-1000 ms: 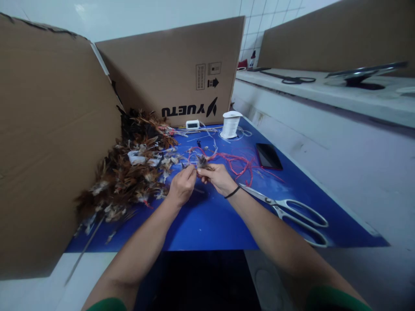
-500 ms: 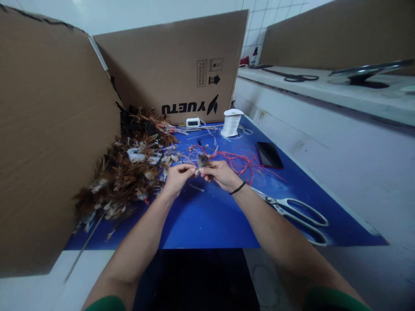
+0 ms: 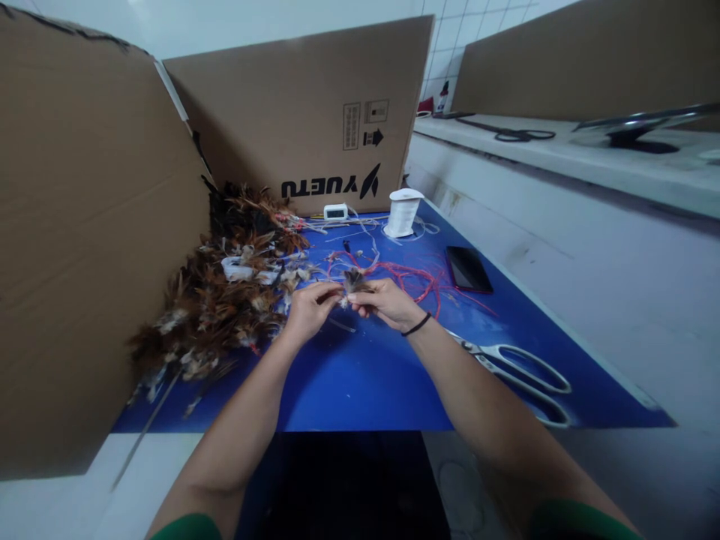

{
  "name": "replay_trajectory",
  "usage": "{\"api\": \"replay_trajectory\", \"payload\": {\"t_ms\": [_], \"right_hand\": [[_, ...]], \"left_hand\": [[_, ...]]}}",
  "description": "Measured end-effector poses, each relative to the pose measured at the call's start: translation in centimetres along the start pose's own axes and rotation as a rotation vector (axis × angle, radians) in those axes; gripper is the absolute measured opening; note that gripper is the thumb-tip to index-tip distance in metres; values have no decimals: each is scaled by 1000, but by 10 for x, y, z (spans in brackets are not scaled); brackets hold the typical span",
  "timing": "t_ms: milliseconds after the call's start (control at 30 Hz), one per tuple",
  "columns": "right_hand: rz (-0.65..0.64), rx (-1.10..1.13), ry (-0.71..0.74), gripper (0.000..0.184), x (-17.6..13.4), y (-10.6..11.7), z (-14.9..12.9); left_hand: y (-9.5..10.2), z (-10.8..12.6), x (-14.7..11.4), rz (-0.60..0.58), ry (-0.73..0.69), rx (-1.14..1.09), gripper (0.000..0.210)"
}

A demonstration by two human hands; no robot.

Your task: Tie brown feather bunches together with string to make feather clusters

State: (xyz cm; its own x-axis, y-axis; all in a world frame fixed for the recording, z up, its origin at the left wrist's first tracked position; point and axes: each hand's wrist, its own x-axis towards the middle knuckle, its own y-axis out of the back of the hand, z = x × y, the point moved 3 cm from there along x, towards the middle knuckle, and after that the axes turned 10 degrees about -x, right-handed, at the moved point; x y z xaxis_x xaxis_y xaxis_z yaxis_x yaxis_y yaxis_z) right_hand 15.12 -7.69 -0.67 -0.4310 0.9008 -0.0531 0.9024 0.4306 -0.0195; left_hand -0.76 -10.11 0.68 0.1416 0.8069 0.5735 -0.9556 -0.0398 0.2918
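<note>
Above the blue tabletop (image 3: 349,382), a small grey-brown feather tuft (image 3: 354,279) is pinched between the thumb and fingers of my right hand (image 3: 389,304). Its pale base (image 3: 344,301) pokes out toward my left hand (image 3: 311,309), whose thumb and forefinger close in right beside it. Whether those left fingertips grip the base or a fine thread is too small to make out. Under and behind the right hand lie tangled pink strings (image 3: 417,274). A big heap of brown feathers (image 3: 219,304) spreads just left of my left hand.
Large scissors (image 3: 523,369) lie by my right forearm, near a dark phone (image 3: 470,268). At the back stand a white spool (image 3: 403,215) and a small white display device (image 3: 336,212). Cardboard panels (image 3: 253,112) wall the left and back. A ledge (image 3: 607,161) runs along the right.
My left thumb and forefinger have shifted slightly at the tuft's pale base, more of which now shows. My right hand, still pinching the tuft, has moved a touch to the right.
</note>
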Motion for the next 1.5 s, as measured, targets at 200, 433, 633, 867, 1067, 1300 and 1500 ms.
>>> {"api": "replay_trajectory", "payload": {"t_ms": [200,433,633,867,1067,1300,1500], "right_hand": [[8,38,-11,23,0,2,0],[-20,105,-35,22,0,-1,1],[-67,189,-74,22,-1,-8,4],[-87,233,-105,21,-3,-12,3],[-119,240,-111,21,-3,-15,3],[-133,232,-90,21,-1,-10,7],[-90,141,-41,24,-4,-4,-1]], "left_hand": [[3,5,1,-58,-75,116,12],[-7,-10,-4,37,228,-378,19],[-16,-2,-8,74,204,-526,20],[-24,-6,-12,130,217,-702,19],[-28,-10,-13,191,252,-740,24],[-26,-7,-11,179,238,-731,25],[-22,-10,-9,141,240,-698,21]]}}
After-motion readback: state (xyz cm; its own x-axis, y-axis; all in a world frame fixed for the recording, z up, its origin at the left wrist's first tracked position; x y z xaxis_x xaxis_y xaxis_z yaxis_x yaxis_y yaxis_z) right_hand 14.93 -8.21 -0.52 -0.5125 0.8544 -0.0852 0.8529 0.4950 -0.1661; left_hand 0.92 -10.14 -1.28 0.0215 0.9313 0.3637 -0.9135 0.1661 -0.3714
